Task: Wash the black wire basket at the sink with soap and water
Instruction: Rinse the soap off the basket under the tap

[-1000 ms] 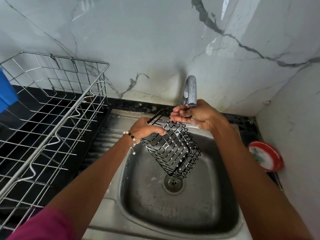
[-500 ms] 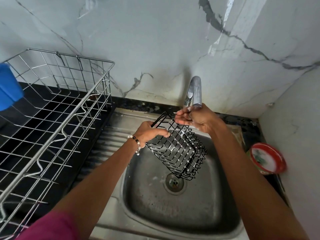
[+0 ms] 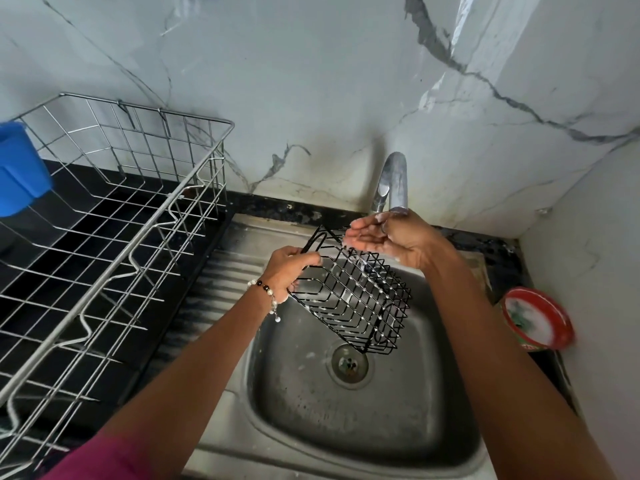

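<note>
Black wire basket slants far-left to near-right, my left hand gripping its rim, right hand cupped loosely above.

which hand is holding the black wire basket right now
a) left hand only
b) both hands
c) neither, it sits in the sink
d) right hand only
a: the left hand grips the black wire basket at its upper end, holding it tilted above the sink, while the right hand is cupped open under the tap, apart from the wire.
</note>
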